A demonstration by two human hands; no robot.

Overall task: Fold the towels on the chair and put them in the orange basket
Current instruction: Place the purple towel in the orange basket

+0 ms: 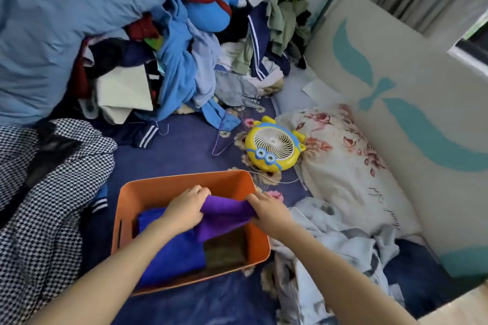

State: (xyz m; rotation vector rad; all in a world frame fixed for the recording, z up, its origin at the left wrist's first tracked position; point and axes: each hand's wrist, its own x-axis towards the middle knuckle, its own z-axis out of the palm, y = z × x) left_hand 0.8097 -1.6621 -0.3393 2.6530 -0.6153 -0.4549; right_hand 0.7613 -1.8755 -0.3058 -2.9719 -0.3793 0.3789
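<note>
Nearest the camera, both forearms reached down into the orange basket (182, 182), which sat on the dark blue bed sheet (179, 150). The left hand (184, 208) was clenched on the left end of the purple towel (224, 215), and the right hand (268, 212) pinched its right end, so the cloth hung stretched between them just above the basket's contents. Under it lay a blue towel (169, 253) along the left side and a brown-green folded towel (225, 249) at the right, both already inside.

The step in hand looked like setting the purple towel down. To do it well, the hands would need to lower it level, keep the fold edges together, and lay it flat on the stack before letting go, rather than dropping one end first. It should sit inside the rim, not draped over the wall.

Beyond the basket lay a yellow toy fan (273, 144) and, farther back, a heap of clothes (184, 55). No chair was in view.
</note>
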